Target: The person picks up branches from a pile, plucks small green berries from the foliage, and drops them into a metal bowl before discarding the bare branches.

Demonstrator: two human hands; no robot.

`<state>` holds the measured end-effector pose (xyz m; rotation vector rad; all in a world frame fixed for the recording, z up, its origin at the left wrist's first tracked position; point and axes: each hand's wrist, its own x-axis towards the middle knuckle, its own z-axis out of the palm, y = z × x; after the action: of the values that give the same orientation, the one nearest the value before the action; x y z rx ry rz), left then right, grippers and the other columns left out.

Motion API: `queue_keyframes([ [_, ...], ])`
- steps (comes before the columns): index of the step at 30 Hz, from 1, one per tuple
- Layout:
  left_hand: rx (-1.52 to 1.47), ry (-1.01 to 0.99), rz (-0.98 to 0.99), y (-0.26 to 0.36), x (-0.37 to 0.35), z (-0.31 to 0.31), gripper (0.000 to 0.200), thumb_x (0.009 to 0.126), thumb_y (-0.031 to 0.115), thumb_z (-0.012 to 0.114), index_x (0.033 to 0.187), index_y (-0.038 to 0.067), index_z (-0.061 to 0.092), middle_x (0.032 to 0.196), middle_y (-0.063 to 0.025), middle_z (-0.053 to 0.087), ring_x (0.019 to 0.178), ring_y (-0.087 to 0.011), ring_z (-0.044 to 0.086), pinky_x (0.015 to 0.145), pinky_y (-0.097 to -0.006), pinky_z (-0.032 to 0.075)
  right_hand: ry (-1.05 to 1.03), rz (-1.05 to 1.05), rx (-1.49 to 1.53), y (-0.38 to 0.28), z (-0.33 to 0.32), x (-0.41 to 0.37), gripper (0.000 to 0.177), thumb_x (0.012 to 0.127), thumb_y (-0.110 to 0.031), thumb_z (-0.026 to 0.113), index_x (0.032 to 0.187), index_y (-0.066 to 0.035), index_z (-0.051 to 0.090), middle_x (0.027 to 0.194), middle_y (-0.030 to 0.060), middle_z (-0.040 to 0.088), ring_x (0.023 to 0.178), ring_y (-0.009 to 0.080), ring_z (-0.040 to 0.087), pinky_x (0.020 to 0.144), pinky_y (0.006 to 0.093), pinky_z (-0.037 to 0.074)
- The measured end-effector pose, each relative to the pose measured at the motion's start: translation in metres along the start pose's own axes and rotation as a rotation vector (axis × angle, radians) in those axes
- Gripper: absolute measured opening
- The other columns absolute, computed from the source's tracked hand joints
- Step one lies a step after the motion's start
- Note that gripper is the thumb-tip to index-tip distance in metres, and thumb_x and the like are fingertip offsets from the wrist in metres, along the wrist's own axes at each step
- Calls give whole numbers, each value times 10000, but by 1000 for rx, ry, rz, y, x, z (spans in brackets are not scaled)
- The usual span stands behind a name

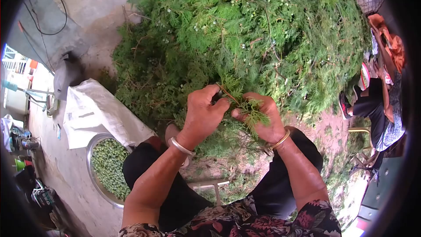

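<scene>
Feathery green conifer sprig (253,119) spans your left hand (205,109) and right hand (271,119); each grip is clamped on it, likely to keep it steady.

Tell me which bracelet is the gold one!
The gold-coloured, rounded bracelet, worn at the wrist of the right hand. The other, a silvery-white, rounded bracelet by the left hand, has no golden colour.
</scene>
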<state>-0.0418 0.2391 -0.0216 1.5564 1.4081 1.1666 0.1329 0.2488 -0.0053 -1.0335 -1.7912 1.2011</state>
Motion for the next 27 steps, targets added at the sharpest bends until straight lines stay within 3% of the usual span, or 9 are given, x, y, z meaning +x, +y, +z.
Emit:
queue_keyframes([
  [4,14,-14,3,3,1,-1,109,738,-21,598,847,-33,589,611,-29,486,595,-46,404,524,-235,359,-10,103,-148,1,2,-2,98,824,-85,641,827,3,596,628,86,528,593,82,454,530,278,402],
  [8,137,12,128,-2,8,-17,61,754,-8,598,799,-43,577,583,-9,474,545,-39,408,483,-220,348,65,0,-178,7,4,-2,102,844,-83,615,821,12,586,600,111,505,571,119,453,535,294,402],
  [10,-131,-80,-89,2,9,-24,60,769,6,602,746,-40,571,557,15,460,476,-28,393,417,-207,321,90,-16,-202,6,2,-1,99,846,-81,609,818,12,587,597,116,506,565,137,457,541,298,408],
  [14,-149,-124,-109,4,3,-30,93,788,31,598,727,-34,574,542,29,459,422,-21,379,368,-199,295,54,78,-245,-1,-3,0,128,853,-116,596,823,9,599,655,141,560,573,219,518,577,315,435],
  [17,-450,-119,-373,11,4,-42,77,793,41,578,781,-34,590,573,-5,503,439,-37,409,367,-205,312,70,49,-324,9,-10,0,154,850,-146,602,830,7,605,695,153,586,607,257,552,602,325,447],
  [19,-742,134,-429,1,12,-55,138,812,61,528,872,-47,589,653,-63,560,482,-62,464,364,-202,331,101,3,-389,10,-15,-1,167,847,-159,609,833,7,606,713,158,595,627,273,563,612,329,451],
  [20,-868,58,-419,-7,13,-68,199,823,66,485,961,-51,566,779,-131,603,581,-107,540,440,-229,428,131,37,-352,5,-17,-1,176,841,-170,619,838,5,608,714,158,595,639,266,570,622,330,453],
  [24,-1100,-82,-415,-14,10,-53,221,825,59,501,1017,-43,537,922,-178,624,732,-201,614,654,-356,531,155,140,-278,-4,-25,0,220,830,-206,650,879,6,623,735,149,611,661,222,566,653,322,457],
  [27,-973,-98,-497,-12,0,-33,236,808,24,539,1032,-47,534,928,-159,630,754,-211,633,649,-363,543,161,126,-274,1,-25,0,244,826,-216,665,901,13,628,737,136,617,664,193,559,660,317,459],
])
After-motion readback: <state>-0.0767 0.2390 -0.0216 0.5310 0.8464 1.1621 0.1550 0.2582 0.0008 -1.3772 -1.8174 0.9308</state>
